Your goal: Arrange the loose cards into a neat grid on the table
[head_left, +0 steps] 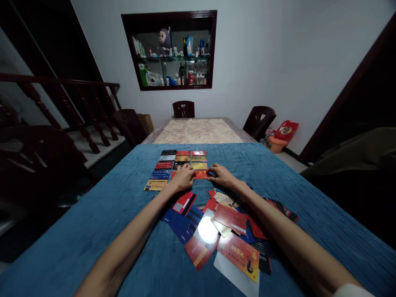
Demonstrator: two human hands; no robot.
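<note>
My left hand (185, 177) rests over the laid-out cards, fingers curled, its fingertips at the left edge of a red card (201, 175). At that card's right edge, my right hand (222, 175) pinches with bent fingers. Flat cards lie in columns around the left hand, among them a dark red card (163, 165), a blue card (160, 174) and a yellow card (155, 185). Nearer to me, between my forearms, spreads a loose overlapping pile with an orange card (239, 253), a dull red card (230, 218) and a blue card (179, 225). My left hand partly hides some cards.
A blue cloth (123, 206) covers the near part of the table, and its patterned far end (204, 130) is bare. Chairs stand around it, including a right chair (259, 121). A wall cabinet (173, 87) holds bottles and a plush toy.
</note>
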